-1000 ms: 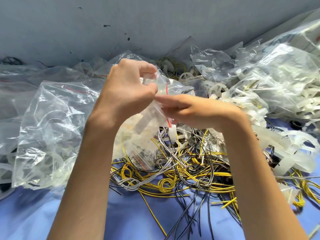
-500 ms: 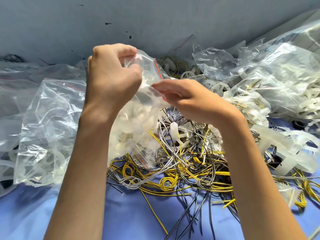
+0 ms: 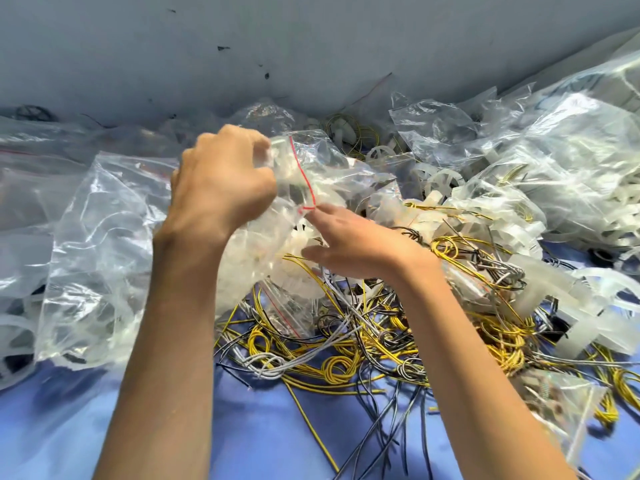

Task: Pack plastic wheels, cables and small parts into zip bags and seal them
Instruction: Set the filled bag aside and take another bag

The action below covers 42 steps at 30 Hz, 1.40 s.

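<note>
The left hand point(image 3: 225, 178) grips the top of a zip bag point(image 3: 256, 261) holding white wheels, raised above the cable tangle point(image 3: 346, 344) on the blue worktop point(image 3: 104, 427). The right hand point(image 3: 360, 244), fingers fairly straight, touches the lower end of the red seal line point(image 3: 300, 168). This looks like the sealing step; next, pinch along that line until it closes.
</note>
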Each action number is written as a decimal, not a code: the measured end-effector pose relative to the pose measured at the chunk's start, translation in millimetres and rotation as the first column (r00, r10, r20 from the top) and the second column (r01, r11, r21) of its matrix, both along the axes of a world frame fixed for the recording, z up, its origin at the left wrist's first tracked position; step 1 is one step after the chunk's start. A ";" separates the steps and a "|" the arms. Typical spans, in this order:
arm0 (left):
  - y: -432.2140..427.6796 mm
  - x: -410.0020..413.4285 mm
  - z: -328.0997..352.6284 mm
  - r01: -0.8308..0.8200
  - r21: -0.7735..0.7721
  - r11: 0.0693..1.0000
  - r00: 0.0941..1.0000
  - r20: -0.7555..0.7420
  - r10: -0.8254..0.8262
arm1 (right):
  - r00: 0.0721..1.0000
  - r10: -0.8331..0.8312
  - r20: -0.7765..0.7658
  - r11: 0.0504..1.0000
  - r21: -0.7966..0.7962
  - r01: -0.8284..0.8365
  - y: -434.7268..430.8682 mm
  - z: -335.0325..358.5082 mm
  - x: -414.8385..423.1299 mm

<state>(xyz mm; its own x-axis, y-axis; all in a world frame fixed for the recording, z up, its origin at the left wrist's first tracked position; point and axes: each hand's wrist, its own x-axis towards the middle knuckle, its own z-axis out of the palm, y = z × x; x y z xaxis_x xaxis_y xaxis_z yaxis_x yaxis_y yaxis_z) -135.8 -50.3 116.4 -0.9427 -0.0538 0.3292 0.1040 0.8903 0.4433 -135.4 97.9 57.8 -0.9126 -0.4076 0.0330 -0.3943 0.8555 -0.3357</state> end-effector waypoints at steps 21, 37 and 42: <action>-20.3 -6.0 -7.0 0.299 -0.078 0.951 0.952 0.097 -0.291 | 0.842 -0.440 -0.313 0.810 -0.544 0.221 49.8 36.5 1.4; -6.2 7.8 -1.4 0.631 0.291 0.719 0.766 -0.088 -0.636 | 0.942 -0.038 0.334 0.430 -0.845 0.317 25.9 50.7 17.4; 1.9 4.9 -2.1 0.569 0.336 0.751 0.816 -0.112 -0.568 | 0.942 -0.088 0.323 0.636 -0.710 0.303 29.7 44.6 17.9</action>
<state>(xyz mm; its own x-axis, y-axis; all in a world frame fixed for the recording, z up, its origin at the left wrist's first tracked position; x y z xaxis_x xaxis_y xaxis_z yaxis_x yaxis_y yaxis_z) -130.9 -48.4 114.3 -0.8346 0.3835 0.3955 0.5440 0.4598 0.7020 -117.5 127.6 102.5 -0.9880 -0.1538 0.0148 -0.0642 0.3210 -0.9449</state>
